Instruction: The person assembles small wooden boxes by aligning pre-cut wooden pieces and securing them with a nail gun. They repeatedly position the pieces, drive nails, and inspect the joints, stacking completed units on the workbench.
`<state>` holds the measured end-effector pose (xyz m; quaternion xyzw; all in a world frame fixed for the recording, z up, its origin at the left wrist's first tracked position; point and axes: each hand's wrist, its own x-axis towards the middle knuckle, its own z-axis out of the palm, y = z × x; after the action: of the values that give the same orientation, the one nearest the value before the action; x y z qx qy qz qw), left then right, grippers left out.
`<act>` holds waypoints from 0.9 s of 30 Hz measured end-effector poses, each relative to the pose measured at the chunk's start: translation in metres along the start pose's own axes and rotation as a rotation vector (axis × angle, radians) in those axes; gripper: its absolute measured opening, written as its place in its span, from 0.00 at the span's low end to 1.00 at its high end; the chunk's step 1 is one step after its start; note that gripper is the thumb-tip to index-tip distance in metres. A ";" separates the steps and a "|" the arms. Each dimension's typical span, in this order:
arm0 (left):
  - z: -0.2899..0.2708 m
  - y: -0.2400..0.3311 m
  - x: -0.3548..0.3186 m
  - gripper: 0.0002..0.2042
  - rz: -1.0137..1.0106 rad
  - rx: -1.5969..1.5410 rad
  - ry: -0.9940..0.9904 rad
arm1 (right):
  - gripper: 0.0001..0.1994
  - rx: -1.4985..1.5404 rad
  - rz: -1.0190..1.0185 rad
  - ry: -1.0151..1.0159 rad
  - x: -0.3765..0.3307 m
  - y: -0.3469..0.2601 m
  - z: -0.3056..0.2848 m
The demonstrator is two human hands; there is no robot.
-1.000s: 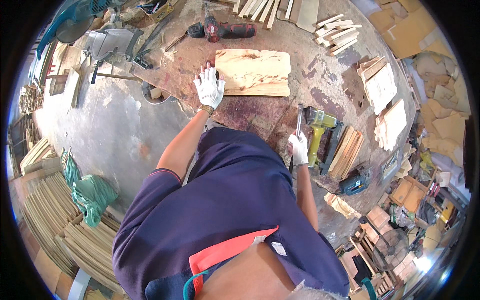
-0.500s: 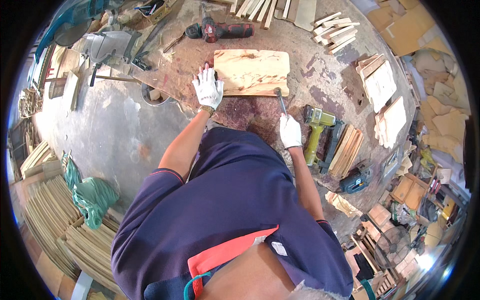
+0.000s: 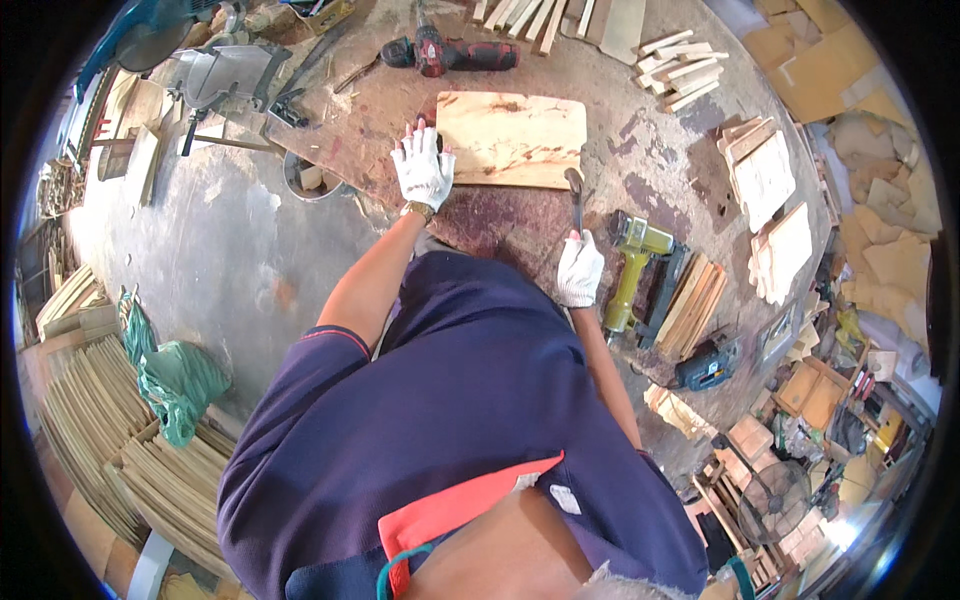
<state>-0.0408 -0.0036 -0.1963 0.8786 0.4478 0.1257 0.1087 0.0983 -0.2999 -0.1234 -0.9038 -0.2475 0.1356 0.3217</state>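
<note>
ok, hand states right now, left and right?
Left hand: open, gloved, fingers spread, pressing on the left edge of the wooden board.
Right hand: closed, gloved, gripping a hammer.

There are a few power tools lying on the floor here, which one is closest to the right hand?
The yellow-green nail gun, lying just beside the right hand that holds the hammer. The red and black drill lies beyond the wooden board, and the blue tool lies farther off.

White fingerless gloves, navy short-sleeved shirt with red-orange collar patch.
</note>
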 end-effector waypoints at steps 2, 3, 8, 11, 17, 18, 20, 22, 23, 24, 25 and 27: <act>-0.002 0.001 -0.001 0.27 0.020 -0.036 0.043 | 0.19 -0.112 -0.046 -0.030 0.005 -0.007 0.001; -0.003 0.001 -0.001 0.28 0.022 -0.039 0.044 | 0.18 -0.187 -0.021 -0.074 0.008 -0.013 0.003; -0.004 0.003 -0.001 0.30 0.000 0.029 0.010 | 0.15 -0.052 -0.268 -0.139 0.016 -0.055 0.003; -0.002 0.003 -0.002 0.30 0.005 -0.053 0.079 | 0.14 -0.058 -0.485 -0.143 0.009 -0.080 0.000; 0.000 0.003 -0.003 0.30 -0.005 -0.073 0.105 | 0.13 -0.421 -0.352 -0.331 0.024 -0.092 0.007; 0.000 0.003 -0.002 0.30 -0.009 -0.072 0.109 | 0.13 -0.367 -0.377 -0.315 0.025 -0.089 0.009; 0.000 0.003 -0.002 0.30 -0.043 -0.070 0.019 | 0.13 -0.275 -0.546 -0.202 0.017 -0.082 0.013; 0.000 0.003 -0.002 0.30 -0.022 -0.097 0.087 | 0.14 -0.166 -0.495 -0.180 0.014 -0.076 0.018; 0.000 0.003 -0.003 0.30 -0.026 -0.096 0.070 | 0.15 -0.122 -0.450 -0.202 0.010 -0.073 0.019; -0.001 0.003 -0.004 0.30 -0.024 -0.102 0.077 | 0.16 -0.395 -0.295 -0.268 0.009 -0.071 0.022; 0.000 0.003 -0.003 0.30 -0.025 -0.105 0.081 | 0.17 -0.361 -0.328 -0.250 0.007 -0.069 0.023; 0.000 0.003 -0.003 0.30 -0.029 -0.109 0.083 | 0.17 -0.340 -0.317 -0.211 0.003 -0.066 0.026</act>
<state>-0.0406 -0.0080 -0.1954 0.8587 0.4571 0.1848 0.1396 0.0665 -0.2408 -0.1006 -0.8756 -0.4377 0.1333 0.1548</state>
